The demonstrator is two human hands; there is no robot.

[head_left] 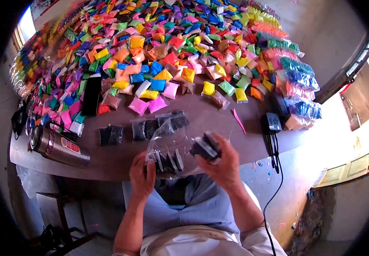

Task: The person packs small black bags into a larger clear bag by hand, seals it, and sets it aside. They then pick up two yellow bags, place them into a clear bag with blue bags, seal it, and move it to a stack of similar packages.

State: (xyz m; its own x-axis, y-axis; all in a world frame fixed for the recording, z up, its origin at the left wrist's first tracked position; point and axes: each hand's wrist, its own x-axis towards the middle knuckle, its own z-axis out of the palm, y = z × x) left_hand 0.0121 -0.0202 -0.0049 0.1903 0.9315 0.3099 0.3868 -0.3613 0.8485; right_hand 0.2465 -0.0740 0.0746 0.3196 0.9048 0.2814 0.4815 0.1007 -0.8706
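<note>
Brown tabletop [112, 161] curves in front of me, its far part buried under a mound of small coloured packets [159, 47]. Both my forearms reach forward over my lap to the near edge. My left hand [142, 173] is upright, fingers curled in and pinching the left side of a clear bag [177, 143]. My right hand [223, 160], just beside the bag's right side, is closed round a small stack of black packets [206, 147], slightly blurred. The bag lies at the table's near edge, crinkled and see-through, with more black packets standing on edge in its lower part. Its raised film partly covers a row of flat black packets [139, 130] just beyond; a dark pair [111, 135] lies further left. Around these I see a steel flask [61, 147], a black slab [92, 96], a pink stick [238, 121] and a black adapter [271, 123] with its cable.
</note>
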